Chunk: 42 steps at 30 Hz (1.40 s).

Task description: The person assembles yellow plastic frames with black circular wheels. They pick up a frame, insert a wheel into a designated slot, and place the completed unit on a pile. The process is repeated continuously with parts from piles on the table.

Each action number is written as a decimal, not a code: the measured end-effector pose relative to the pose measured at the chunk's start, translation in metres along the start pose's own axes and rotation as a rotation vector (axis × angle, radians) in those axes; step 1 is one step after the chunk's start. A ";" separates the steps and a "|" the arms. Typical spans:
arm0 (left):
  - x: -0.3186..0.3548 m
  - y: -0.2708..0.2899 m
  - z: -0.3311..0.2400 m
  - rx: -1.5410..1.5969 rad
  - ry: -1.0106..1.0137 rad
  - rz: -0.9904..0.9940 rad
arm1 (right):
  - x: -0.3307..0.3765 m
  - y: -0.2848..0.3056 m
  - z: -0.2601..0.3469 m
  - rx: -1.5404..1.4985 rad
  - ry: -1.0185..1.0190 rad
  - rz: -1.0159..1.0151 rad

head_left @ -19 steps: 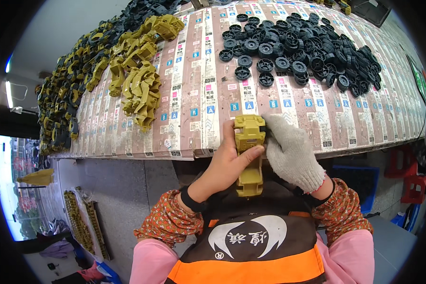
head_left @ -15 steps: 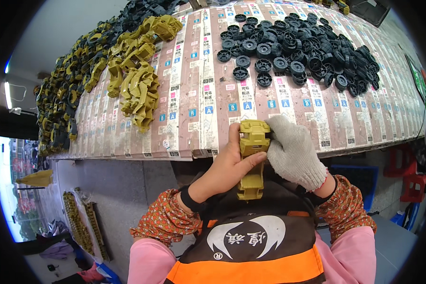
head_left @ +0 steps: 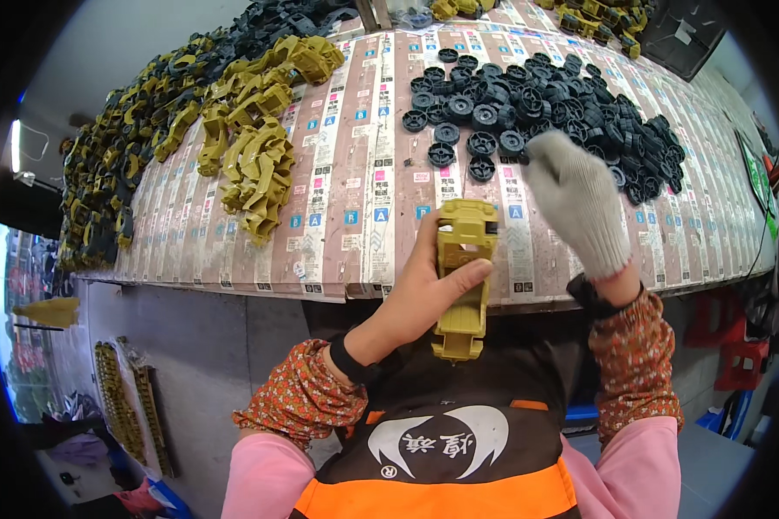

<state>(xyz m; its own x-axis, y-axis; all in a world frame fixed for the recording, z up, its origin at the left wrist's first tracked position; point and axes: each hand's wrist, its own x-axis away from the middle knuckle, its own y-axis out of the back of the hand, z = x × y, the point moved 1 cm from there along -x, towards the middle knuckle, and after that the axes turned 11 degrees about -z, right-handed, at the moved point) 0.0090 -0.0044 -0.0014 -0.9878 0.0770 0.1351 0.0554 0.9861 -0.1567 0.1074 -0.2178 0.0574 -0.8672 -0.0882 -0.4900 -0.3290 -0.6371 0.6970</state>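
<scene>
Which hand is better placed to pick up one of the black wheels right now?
Right. The gloved right hand reaches at the edge of the black wheels, while the bare left hand is busy gripping the yellow toy body.

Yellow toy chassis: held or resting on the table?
Held. The left hand grips the chassis off the table, near the body; the gloved right hand is off it, at the black wheels.

You hold an olive-yellow toy truck body [head_left: 465, 277] upright, just off the table's near edge.
</scene>
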 end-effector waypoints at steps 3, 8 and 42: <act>-0.001 0.008 0.003 0.053 0.008 -0.084 | -0.024 -0.013 -0.032 0.442 0.092 -0.010; 0.001 0.020 0.007 0.103 0.067 -0.167 | -0.024 -0.039 -0.043 0.478 0.130 0.044; -0.002 0.010 0.001 0.366 -0.154 -0.471 | 0.101 -0.022 0.057 -0.935 -0.786 0.432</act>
<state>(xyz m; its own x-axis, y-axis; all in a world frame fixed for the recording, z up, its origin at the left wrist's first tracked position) 0.0110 0.0052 -0.0042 -0.9054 -0.4034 0.1325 -0.4181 0.7926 -0.4438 0.0055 -0.1692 0.0221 -0.9278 -0.1524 0.3406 0.1392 -0.9882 -0.0632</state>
